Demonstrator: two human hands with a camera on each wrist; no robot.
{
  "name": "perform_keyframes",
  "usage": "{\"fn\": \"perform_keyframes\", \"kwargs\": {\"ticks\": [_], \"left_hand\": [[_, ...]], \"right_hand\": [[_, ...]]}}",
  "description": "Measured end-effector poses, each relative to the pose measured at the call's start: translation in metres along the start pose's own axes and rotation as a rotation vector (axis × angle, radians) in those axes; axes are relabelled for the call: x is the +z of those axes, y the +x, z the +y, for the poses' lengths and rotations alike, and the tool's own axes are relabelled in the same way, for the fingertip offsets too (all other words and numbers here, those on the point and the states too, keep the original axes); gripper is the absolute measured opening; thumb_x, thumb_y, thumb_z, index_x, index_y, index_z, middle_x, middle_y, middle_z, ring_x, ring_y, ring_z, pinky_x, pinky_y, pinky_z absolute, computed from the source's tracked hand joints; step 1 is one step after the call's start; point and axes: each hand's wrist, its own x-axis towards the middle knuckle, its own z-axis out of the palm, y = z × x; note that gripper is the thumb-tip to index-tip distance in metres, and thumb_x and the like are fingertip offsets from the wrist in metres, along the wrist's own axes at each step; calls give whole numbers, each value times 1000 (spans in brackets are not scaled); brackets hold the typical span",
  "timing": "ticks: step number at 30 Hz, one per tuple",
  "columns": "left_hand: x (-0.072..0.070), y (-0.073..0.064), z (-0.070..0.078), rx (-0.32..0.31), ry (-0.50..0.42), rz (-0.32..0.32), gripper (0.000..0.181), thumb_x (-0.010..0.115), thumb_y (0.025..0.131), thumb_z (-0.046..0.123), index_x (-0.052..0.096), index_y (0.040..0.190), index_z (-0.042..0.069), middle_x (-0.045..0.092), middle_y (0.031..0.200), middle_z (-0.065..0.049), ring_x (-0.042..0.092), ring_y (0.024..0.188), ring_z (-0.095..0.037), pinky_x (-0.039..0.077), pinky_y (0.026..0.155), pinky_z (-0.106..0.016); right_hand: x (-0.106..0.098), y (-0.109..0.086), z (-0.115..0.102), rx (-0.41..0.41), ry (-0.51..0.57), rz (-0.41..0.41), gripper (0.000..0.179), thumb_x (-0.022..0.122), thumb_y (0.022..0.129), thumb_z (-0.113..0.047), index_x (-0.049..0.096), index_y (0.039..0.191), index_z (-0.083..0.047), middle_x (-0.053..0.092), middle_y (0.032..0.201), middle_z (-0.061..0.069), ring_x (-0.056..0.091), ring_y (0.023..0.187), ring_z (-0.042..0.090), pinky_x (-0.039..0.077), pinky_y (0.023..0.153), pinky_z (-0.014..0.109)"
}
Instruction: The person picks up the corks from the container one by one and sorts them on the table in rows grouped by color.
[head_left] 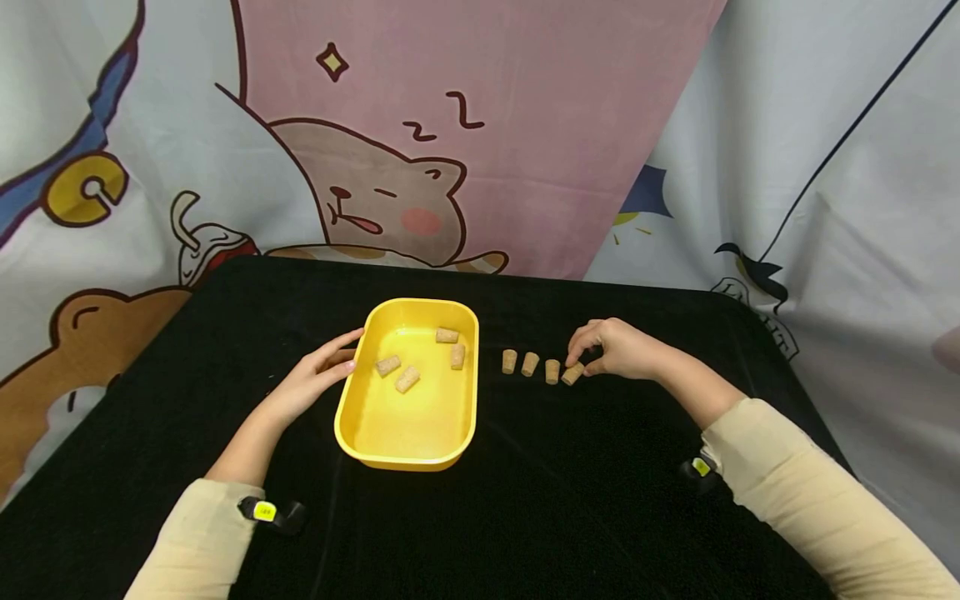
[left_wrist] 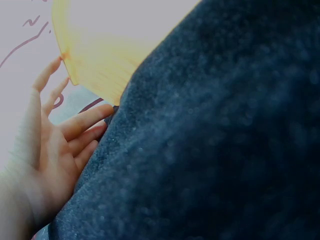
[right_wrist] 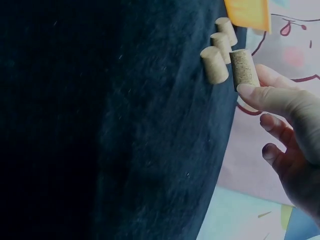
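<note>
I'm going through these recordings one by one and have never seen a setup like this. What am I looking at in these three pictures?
There is no robot here, only a person's bare left hand and right hand. The wide picture comes from a camera worn on the head, looking forward and down. The other two come from wrist cameras, one for each hand. On the black cloth sits a yellow tray with four corks inside. To its right, three more corks form a short row. The left hand touches the tray's side, while the right hand pinches another cork at the row's right end. The backdrop is printed with cartoon animals.
</note>
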Motion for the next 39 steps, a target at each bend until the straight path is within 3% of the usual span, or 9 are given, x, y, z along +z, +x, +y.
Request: {"fn": "perform_keyframes", "kwargs": {"ticks": [8, 17, 39], "left_hand": [[0, 0, 1, -17, 5, 3, 53, 47, 102, 22, 30, 151, 13, 42, 142, -24, 45, 124, -41, 36, 98, -59], [0, 1, -1, -3, -8, -9, 52, 47, 102, 20, 30, 151, 13, 41, 142, -25, 45, 124, -42, 36, 98, -60], [0, 0, 0, -9, -4, -3, 53, 47, 102, 21, 29, 151, 13, 41, 142, -24, 45, 124, -41, 36, 99, -58]], "right_hand": [[0, 1, 10, 6, -33, -58, 28, 75, 74, 5, 74, 91, -17, 66, 107, 5, 55, 106, 24, 46, 89, 47], [11, 7, 26, 38, -23, -68, 28, 74, 75, 5, 74, 93, -18, 65, 110, 3, 55, 108, 25, 46, 90, 46], [19, 5, 37, 67, 11, -12, 29, 70, 78, 5, 74, 98, -15, 63, 114, 7, 55, 109, 30, 45, 92, 50]]}}
